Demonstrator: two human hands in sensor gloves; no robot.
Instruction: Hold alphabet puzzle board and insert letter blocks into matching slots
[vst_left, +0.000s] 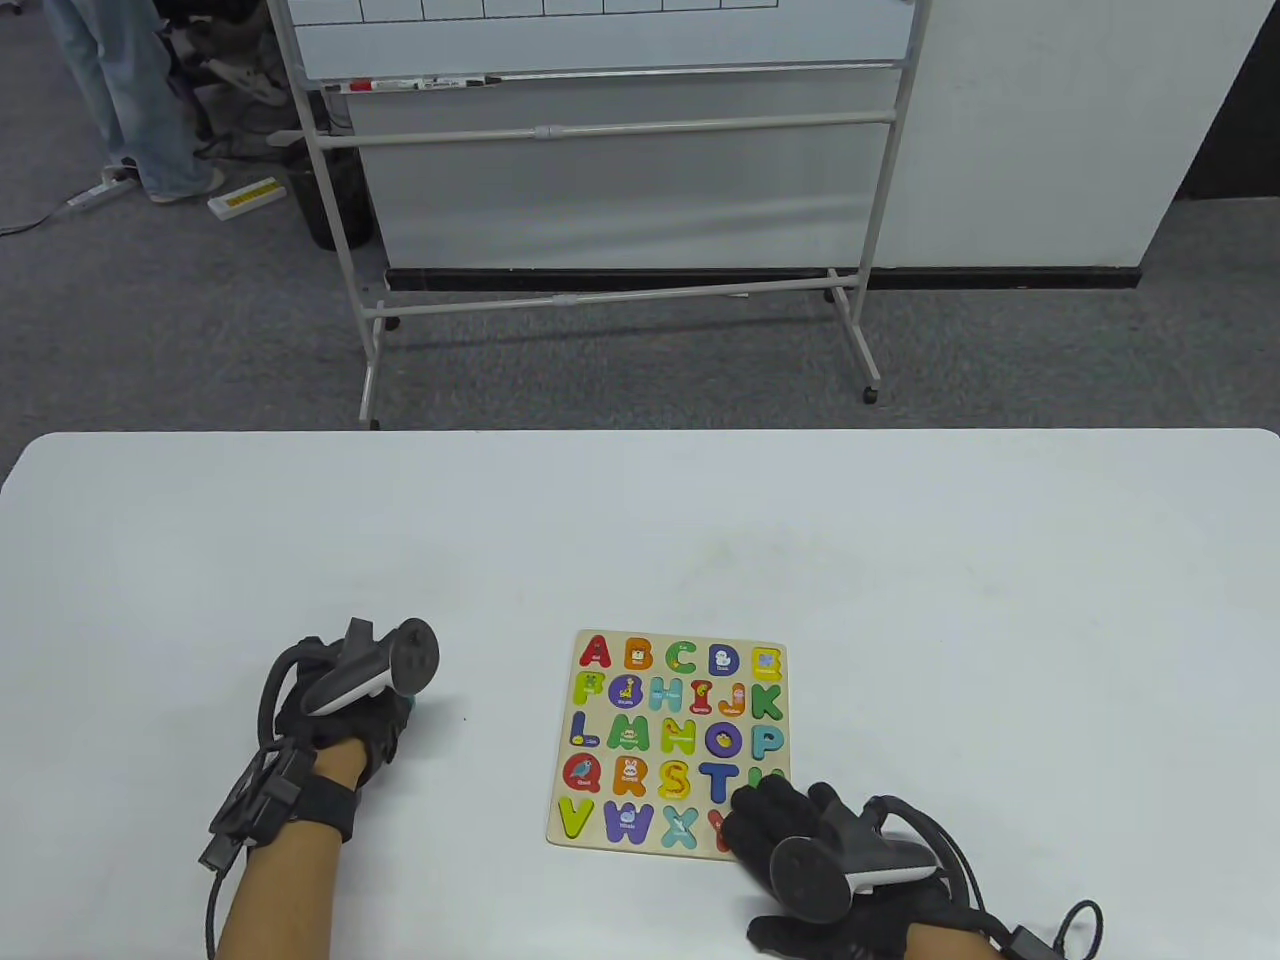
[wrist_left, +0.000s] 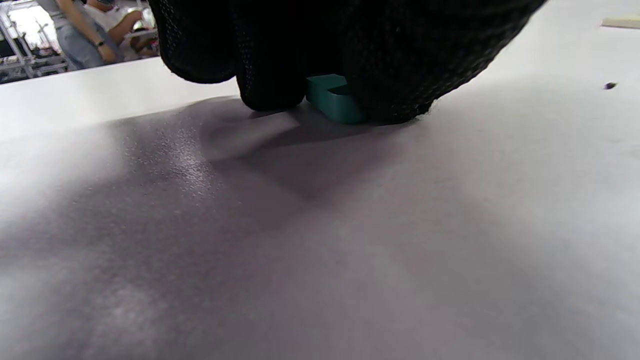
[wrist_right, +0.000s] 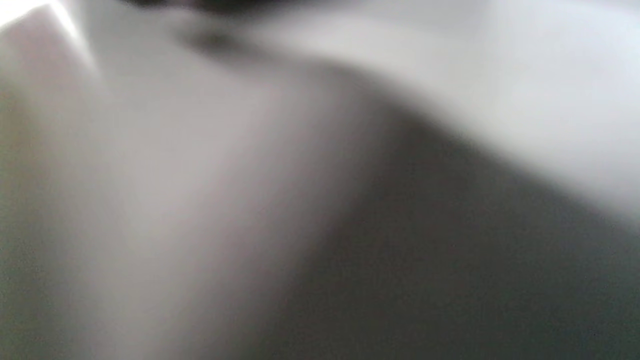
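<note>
The left hand (vst_left: 345, 715) rests on the white bench (vst_left: 640, 540), well to the left of the alphabet puzzle board (vst_left: 668, 742). In the left wrist view its gloved fingers (wrist_left: 270, 55) curl around a teal letter block (wrist_left: 332, 97) that touches the bench beneath them. The right hand (vst_left: 800, 845) lies flat, fingers spread and pressing the board's near right corner, covering the letters there. The right wrist view is too blurred to read.

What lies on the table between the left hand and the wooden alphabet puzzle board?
In the table view, only bare white table lies between the left hand and the wooden alphabet puzzle board.
</note>
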